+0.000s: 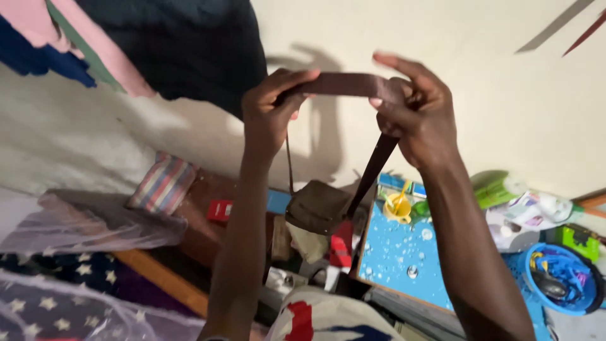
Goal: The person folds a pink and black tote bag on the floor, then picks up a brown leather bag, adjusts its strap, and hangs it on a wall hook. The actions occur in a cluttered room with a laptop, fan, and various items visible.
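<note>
Counted in view: two hands, left hand (268, 113) and right hand (416, 113). One brown strap (350, 84) is held between them. One small brown bag (317, 206) hangs from it. One yellow cup (398, 208) is seen on one blue-covered surface (398, 259). One blue basket (565, 281) sits far right. One striped pillow (163, 184) is noted at left.

matt woven strap (353, 84), bag (317, 206) (probably canvas)

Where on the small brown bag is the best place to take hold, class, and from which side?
Grip the strap, from above: it is flat, wide and pulled level between the left hand and right hand, while the brown bag hangs free beneath.
</note>
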